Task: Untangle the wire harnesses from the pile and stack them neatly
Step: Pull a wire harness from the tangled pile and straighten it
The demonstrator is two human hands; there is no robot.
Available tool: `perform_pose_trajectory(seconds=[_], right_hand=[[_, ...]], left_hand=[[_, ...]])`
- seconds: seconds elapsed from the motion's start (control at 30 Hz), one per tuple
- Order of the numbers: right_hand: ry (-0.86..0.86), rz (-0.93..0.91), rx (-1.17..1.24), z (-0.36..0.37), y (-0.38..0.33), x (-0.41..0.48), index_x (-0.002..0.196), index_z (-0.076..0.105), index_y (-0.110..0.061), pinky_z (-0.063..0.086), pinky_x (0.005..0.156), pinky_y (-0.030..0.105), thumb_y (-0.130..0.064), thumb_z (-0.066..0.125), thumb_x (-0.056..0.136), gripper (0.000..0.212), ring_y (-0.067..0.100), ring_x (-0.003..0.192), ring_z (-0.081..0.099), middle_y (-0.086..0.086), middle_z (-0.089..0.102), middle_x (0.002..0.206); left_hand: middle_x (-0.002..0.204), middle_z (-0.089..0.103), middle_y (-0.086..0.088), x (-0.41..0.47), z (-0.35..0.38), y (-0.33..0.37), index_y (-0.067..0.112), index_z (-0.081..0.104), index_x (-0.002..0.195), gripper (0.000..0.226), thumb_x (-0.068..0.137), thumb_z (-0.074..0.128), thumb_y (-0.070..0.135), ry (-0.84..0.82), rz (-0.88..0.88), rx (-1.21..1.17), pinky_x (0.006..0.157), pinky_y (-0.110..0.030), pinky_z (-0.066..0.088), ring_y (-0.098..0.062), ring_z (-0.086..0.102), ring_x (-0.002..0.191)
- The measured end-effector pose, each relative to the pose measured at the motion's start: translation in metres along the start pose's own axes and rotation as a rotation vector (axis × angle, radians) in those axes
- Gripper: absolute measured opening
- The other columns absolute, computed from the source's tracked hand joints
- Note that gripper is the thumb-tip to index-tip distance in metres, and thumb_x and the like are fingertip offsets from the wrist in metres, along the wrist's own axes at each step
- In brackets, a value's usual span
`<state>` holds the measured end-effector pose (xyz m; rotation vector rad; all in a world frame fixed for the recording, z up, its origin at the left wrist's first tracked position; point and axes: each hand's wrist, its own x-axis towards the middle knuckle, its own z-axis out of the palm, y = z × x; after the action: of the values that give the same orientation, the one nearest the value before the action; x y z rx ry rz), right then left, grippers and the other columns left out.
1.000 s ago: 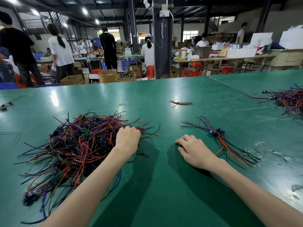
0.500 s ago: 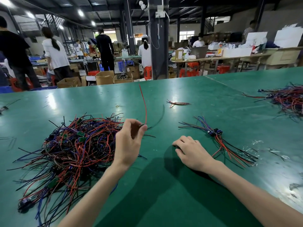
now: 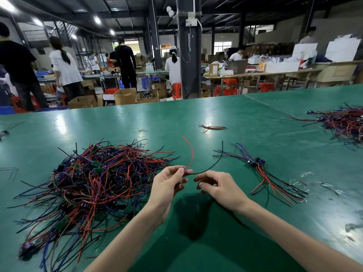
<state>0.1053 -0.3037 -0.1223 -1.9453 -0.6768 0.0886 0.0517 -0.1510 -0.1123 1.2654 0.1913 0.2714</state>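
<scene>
A tangled pile of red, blue and black wire harnesses [image 3: 94,179] lies on the green table [image 3: 196,118] at the left. My left hand [image 3: 169,185] pinches the connector end of one harness [image 3: 196,163] lifted above the table; its red wire curls upward and its black wire arcs right. My right hand [image 3: 218,185] hovers just right of that pinch with fingers curled, and I cannot tell whether it touches the harness. A small aligned stack of harnesses [image 3: 261,169] rests to the right of my hands.
A second heap of wires [image 3: 343,122] sits at the far right edge. A single loose harness [image 3: 211,127] and a small rubber band [image 3: 139,131] lie farther back. Clear plastic scraps [image 3: 306,177] litter the right side. People work beyond the table's far edge.
My left hand pulled one harness out of the pile and carried it rightward. My right hand lifted off the table and moved in toward the held harness.
</scene>
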Motion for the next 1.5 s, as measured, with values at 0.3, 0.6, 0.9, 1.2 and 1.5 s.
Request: perform_pose_trajectory(seconds=[0.3, 0.6, 0.9, 1.2, 1.5], right_hand=[[0.035, -0.049, -0.128, 0.008, 0.012, -0.002, 0.09, 0.072, -0.009, 0.044, 0.068, 0.011, 0.005, 0.055, 0.085, 0.022, -0.006, 0.06, 0.057, -0.006, 0.066, 0.07], [0.016, -0.125, -0.216, 0.007, 0.014, 0.006, 0.09, 0.072, -0.009, 0.043, 0.073, 0.012, 0.004, 0.054, 0.085, 0.022, -0.001, 0.072, 0.057, -0.007, 0.064, 0.076], [0.004, -0.119, -0.281, 0.006, 0.016, 0.004, 0.091, 0.072, -0.009, 0.042, 0.074, 0.014, 0.003, 0.052, 0.088, 0.024, 0.007, 0.075, 0.057, -0.006, 0.062, 0.079], [-0.029, -0.104, -0.309, 0.011, 0.012, 0.004, 0.09, 0.072, -0.013, 0.046, 0.078, 0.02, 0.0, 0.051, 0.09, 0.025, 0.01, 0.081, 0.059, -0.007, 0.061, 0.084], [-0.031, -0.107, -0.316, 0.011, 0.015, 0.004, 0.089, 0.073, -0.015, 0.045, 0.078, 0.019, -0.001, 0.052, 0.09, 0.025, 0.007, 0.08, 0.057, -0.01, 0.061, 0.084]], left_hand=[[0.132, 0.048, -0.015, 0.116, 0.04, 0.031, -0.002, 0.032, 0.142, 0.054, 0.092, 0.054, -0.003, 0.078, -0.031, 0.093, 0.099, -0.03, 0.045, -0.023, 0.056, 0.111], [0.123, 0.054, -0.023, 0.119, -0.004, 0.034, -0.005, 0.047, 0.131, 0.042, 0.089, 0.052, -0.006, -0.007, -0.019, 0.774, 0.09, -0.031, 0.043, -0.029, 0.055, 0.102], [0.112, 0.066, -0.01, 0.093, -0.071, 0.136, 0.006, 0.066, 0.106, 0.022, 0.09, 0.053, 0.013, 0.01, 0.181, 1.716, 0.094, -0.034, 0.048, -0.026, 0.059, 0.106], [0.074, 0.067, 0.007, 0.073, -0.107, 0.108, 0.023, 0.068, 0.071, 0.012, 0.081, 0.074, 0.027, -0.247, -0.074, 1.841, 0.077, -0.028, 0.052, -0.01, 0.062, 0.075], [0.069, 0.073, -0.001, 0.08, -0.13, 0.161, 0.015, 0.076, 0.075, 0.025, 0.084, 0.068, 0.037, 0.108, 0.236, 1.42, 0.052, -0.013, 0.046, -0.008, 0.064, 0.059]])
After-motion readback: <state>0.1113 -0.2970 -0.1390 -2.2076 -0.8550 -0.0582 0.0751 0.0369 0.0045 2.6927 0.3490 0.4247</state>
